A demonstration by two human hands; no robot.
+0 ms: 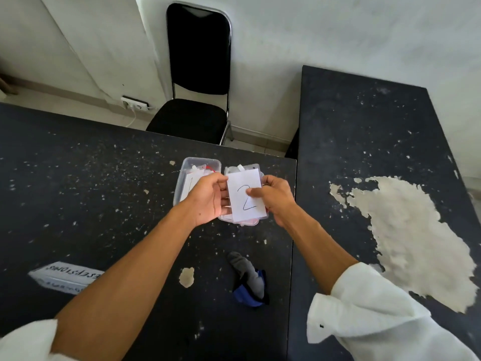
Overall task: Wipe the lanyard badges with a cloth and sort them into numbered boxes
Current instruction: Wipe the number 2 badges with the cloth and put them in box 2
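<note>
**A:** Both hands are holding the badge (244, 204) marked 2 right over box 2 (264, 217): left hand (208, 200) pinching its edge, right hand (277, 196) thumbing its face.

**B:** What's threatening to go wrong?

**A:** Box 1 (200, 159) is sitting tight against box 2's left side, so a careless drop could be landing there. Badges are already piling inside box 2; it may snag.

**B:** Anything standing in the way?

**A:** Not that I'm seeing. The cloth (250, 280) is lying on the near side of box 2, a sign (65, 277) off to its left, a chair (197, 74) waiting beyond.

A plain office: worn black desks (78, 178), a black padded chair (197, 74), a lettered desk sign (66, 277), white walls (338, 35).
</note>
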